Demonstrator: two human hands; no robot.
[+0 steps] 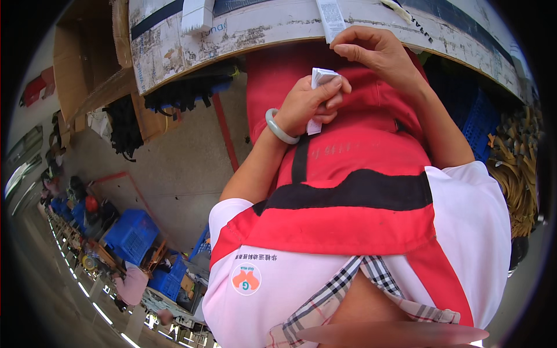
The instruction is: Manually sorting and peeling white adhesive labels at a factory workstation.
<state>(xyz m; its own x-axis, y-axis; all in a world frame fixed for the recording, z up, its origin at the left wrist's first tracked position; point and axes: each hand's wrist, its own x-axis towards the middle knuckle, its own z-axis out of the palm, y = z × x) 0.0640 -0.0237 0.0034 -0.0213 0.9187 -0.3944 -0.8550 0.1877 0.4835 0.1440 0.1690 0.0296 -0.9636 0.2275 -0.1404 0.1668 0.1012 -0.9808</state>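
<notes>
My left hand, with a pale bangle at its wrist, is closed around a thin stack of folded white slips. The slips stand out above and below the fist, in front of my red apron. My right hand is at the table's near edge, thumb and forefinger pinched together at the lower end of a printed white label strip. The strip lies partly on the table and reaches past its edge. Its contact with the thumb is hard to make out.
On the worn, cardboard-covered table stands a white stack of slips. A pale scrap lies farther right. Cardboard boxes and dark straps are at left; a blue crate and brown strips at right. Another person is at lower left.
</notes>
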